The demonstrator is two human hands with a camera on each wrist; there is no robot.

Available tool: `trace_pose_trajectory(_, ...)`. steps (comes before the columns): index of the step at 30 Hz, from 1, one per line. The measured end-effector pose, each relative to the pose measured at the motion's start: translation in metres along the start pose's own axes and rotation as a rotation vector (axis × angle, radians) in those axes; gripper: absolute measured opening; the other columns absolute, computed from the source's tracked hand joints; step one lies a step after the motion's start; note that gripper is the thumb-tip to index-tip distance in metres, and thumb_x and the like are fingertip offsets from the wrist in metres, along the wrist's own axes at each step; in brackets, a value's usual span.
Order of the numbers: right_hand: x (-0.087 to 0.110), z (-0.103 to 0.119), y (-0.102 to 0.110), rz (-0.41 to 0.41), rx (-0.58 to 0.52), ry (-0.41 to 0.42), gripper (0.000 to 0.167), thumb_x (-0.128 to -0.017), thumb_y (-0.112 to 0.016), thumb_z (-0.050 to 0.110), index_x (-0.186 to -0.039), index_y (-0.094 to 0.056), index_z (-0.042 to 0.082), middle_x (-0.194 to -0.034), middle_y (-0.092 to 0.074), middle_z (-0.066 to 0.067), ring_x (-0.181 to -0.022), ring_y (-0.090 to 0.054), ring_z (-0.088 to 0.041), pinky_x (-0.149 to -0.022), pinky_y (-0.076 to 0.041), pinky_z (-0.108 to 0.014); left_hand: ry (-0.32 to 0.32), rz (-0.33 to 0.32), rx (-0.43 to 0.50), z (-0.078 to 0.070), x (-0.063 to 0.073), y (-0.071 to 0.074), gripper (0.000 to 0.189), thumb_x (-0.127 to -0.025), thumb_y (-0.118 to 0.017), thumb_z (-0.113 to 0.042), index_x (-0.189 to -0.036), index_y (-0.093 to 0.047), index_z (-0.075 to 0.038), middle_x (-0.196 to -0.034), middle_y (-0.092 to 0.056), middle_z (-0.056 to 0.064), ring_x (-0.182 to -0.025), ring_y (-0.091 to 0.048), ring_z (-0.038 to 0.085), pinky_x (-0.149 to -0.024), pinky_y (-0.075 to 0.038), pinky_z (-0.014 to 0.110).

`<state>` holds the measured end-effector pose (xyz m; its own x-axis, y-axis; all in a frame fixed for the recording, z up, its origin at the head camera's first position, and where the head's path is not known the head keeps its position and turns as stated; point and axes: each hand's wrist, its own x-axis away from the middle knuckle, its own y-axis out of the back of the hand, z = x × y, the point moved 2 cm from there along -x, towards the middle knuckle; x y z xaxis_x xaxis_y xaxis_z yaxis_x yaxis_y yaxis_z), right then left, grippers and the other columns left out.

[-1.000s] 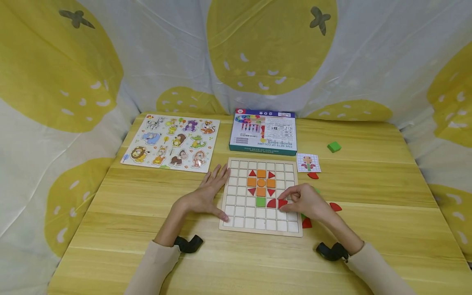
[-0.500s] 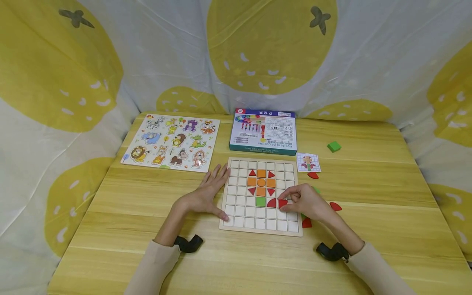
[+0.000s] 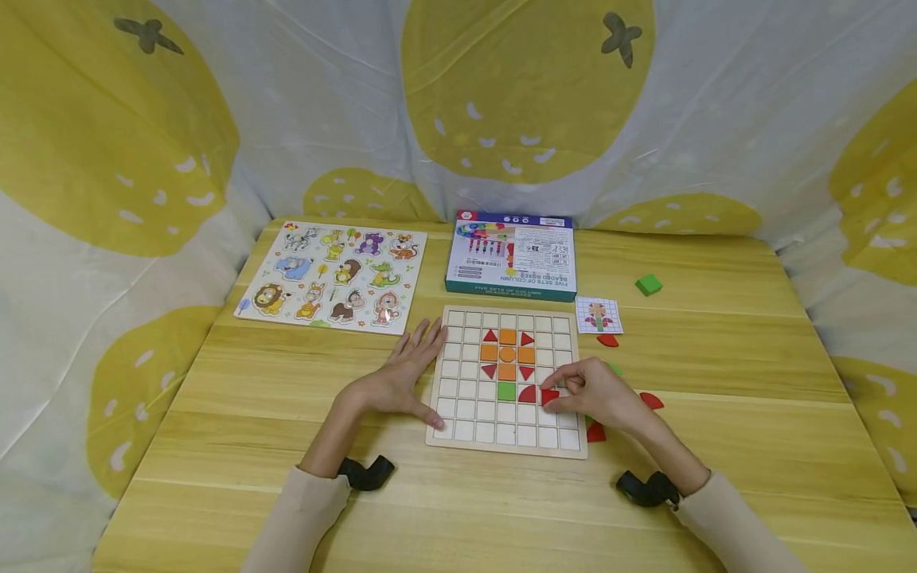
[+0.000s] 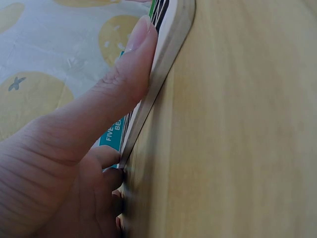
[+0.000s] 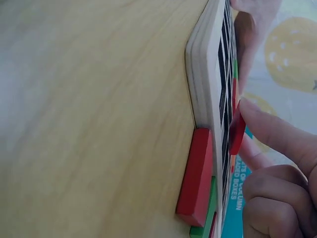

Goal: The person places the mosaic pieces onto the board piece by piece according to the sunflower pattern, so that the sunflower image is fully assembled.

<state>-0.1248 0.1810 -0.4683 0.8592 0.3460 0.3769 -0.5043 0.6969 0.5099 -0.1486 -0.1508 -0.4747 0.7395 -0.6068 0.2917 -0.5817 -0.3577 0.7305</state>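
The right hand [image 3: 595,391] pinches a red piece [image 5: 237,130] at the wooden grid board [image 3: 466,431], beside a red quarter-circle [image 3: 528,394]; the right wrist view shows its tilt better than the head view, where fingers cover part of its outline. The left hand [image 3: 394,384], fingers spread, rests on the board's left edge.

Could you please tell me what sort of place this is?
Probably an indoor play corner: a wooden table holds an animal puzzle and a grid board, and yellow-patterned cloth hangs around it.
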Motion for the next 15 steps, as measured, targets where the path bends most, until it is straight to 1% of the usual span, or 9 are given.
trace_pose_trajectory(8, 0.0016, -0.0039, 0.0014, 0.024, -0.022, 0.046, 0.023, -0.086, -0.085, 0.019, -0.107, -0.081, 0.01, -0.056, -0.029, 0.004, -0.051, -0.024, -0.012, -0.051, -0.024, -0.025, 0.003, -0.003, -0.004, 0.0005, -0.0007, -0.0002, 0.148, -0.065, -0.096, -0.05, -0.166, 0.002, -0.007, -0.175, 0.015, 0.011, -0.161, 0.02, 0.033, -0.131, 0.01, 0.057)
trace_pose_trajectory(12, 0.003, -0.0063, 0.0035, 0.055, -0.049, 0.079, 0.023, -0.088, -0.083, 0.021, -0.108, -0.082, 0.01, -0.057, -0.031, 0.003, -0.052, -0.026, -0.011, -0.05, -0.022, -0.023, 0.001, -0.003, -0.006, 0.0004, -0.0006, -0.0003, 0.148, -0.065, -0.096, -0.05, -0.167, 0.002, -0.007, -0.175, 0.016, 0.011, -0.161, 0.02, 0.033, -0.131, 0.01, 0.057)
trace_pose_trajectory(13, 0.0032, -0.0069, 0.0041, 0.063, -0.052, 0.087, 0.022, -0.09, -0.082, 0.022, -0.108, -0.082, 0.01, -0.057, -0.036, 0.003, -0.053, -0.028, -0.01, -0.051, -0.023, -0.022, 0.0, -0.003, -0.008, 0.0003, -0.0007, -0.0003, 0.148, -0.065, -0.096, -0.051, -0.167, 0.002, -0.007, -0.175, 0.016, 0.011, -0.161, 0.02, 0.033, -0.131, 0.01, 0.058)
trace_pose_trajectory(15, 0.0032, -0.008, 0.0053, 0.079, -0.067, 0.106, 0.021, -0.093, -0.078, 0.023, -0.109, -0.082, 0.009, -0.061, -0.055, 0.001, -0.058, -0.04, -0.008, -0.053, -0.03, -0.019, 0.0, -0.004, -0.009, 0.0004, -0.0007, -0.0003, 0.148, -0.065, -0.096, -0.051, -0.167, 0.002, -0.007, -0.175, 0.015, 0.011, -0.161, 0.02, 0.033, -0.131, 0.01, 0.058)
